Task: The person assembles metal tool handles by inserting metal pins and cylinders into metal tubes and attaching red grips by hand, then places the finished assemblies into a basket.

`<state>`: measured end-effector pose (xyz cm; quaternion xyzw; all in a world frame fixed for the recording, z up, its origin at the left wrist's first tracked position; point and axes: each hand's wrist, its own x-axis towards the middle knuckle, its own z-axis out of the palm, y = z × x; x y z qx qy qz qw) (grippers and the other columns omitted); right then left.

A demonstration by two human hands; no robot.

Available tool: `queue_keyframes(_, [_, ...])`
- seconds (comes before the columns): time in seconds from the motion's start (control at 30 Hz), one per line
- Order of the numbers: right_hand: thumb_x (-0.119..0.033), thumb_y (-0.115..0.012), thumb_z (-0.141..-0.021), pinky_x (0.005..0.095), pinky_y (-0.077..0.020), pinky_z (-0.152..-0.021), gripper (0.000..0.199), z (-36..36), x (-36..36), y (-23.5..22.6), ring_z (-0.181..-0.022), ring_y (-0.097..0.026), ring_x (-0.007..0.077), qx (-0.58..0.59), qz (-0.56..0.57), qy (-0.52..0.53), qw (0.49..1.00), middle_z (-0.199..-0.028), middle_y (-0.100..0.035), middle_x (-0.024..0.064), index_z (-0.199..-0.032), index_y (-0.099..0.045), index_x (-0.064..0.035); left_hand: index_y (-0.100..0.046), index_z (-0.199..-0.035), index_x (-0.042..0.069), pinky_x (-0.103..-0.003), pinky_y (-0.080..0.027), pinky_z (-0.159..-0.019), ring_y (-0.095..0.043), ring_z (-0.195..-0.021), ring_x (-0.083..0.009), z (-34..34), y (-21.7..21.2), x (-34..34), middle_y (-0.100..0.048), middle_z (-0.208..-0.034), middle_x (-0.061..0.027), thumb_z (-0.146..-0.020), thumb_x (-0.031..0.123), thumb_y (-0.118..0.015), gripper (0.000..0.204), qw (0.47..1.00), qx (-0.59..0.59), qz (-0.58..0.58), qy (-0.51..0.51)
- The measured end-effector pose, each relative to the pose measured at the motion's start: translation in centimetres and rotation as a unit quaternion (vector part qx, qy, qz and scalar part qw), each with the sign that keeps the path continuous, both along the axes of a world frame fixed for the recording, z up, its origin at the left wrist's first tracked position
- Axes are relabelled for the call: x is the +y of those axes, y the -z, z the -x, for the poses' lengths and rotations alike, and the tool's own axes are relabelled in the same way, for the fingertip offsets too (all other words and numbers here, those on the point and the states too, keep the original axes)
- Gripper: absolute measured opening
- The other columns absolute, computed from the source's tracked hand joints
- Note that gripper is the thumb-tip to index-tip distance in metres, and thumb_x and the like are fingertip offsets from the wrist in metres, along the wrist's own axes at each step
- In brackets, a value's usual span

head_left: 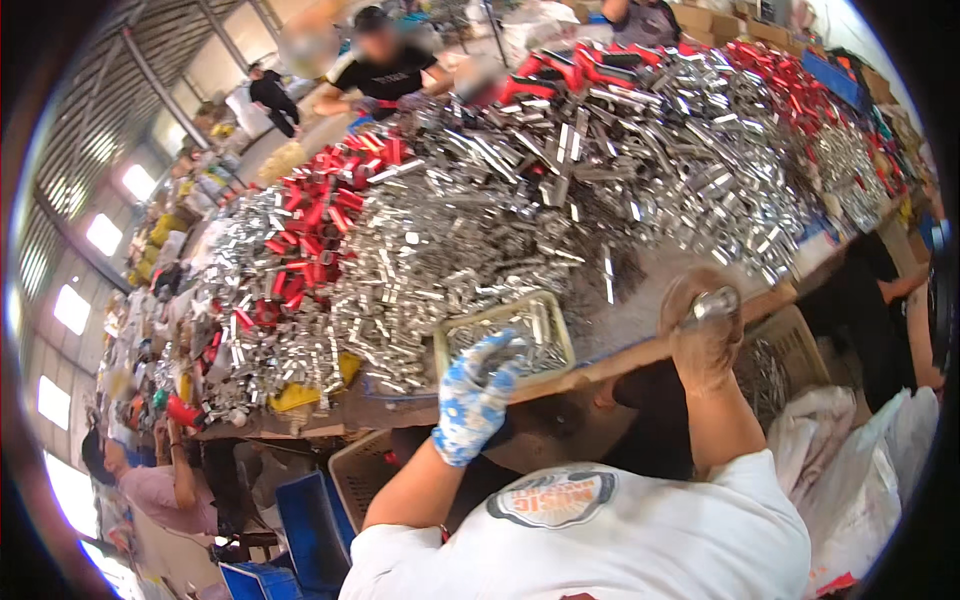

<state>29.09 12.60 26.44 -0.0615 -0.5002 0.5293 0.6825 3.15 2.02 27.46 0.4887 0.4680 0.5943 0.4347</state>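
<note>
My left hand (pixel 470 402), in a blue-and-white glove, curls its fingers over the near-left corner of a pale plastic tray (pixel 556 306). Something greyish shows between its thumb and fingers, too unclear to name. Small silvery metal pieces (pixel 541 330) lie inside that tray. Over the table's front edge, right of the tray, my right hand (pixel 700 340) is closed around a shiny rounded metal part (pixel 716 303). Motion smears this hand, and its fingers partly cover the part. A large heap of metal parts (pixel 480 240) spreads beyond both hands.
Red-handled pieces (pixel 315 215) lie among the heap, with a yellow item (pixel 315 383) at the front edge. Under the table on the right stand a crate (pixel 790 345) and white sacks (pixel 860 480). Blue bins (pixel 310 520) sit lower left. Another person (pixel 385 65) sits across the table.
</note>
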Motion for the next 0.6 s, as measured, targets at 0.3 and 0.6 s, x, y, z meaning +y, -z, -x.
queue_keyframes(0.3, [-0.024, -0.063, -0.095, 0.0290, -0.0507, -0.075, 0.033, -5.1, 6.7, 12.1, -0.086, -0.056, 0.0122, -0.007, 0.242, 0.042, 0.969, -0.096, -0.062, 0.0034, -0.113, -0.053, 0.0015, -0.059, -0.121, -0.003, -0.032, -0.051, -0.088, -0.065, -0.098, -0.0191, 0.6, 2.1, 1.5, -0.067, -0.110, -0.0146, -0.089, 0.012, -0.064, 0.035, 0.935, 0.345, -0.069, 0.041])
queue_keyframes(0.6, [-0.026, -0.060, -0.090, 0.0280, -0.0479, -0.061, 0.046, -6.5, 2.6, 2.6, -0.072, -0.058, 0.0140, -0.297, 0.437, -0.059, 0.847, -0.090, -0.063, 0.0085, -0.129, -0.050, -0.0041, -0.046, -0.134, -0.003, -0.044, -0.045, -0.096, -0.057, -0.110, -0.0365, -2.6, -1.5, 11.2, -0.061, -0.117, -0.0212, -0.085, 0.041, -0.066, 0.069, 0.749, 0.662, -0.022, -0.013])
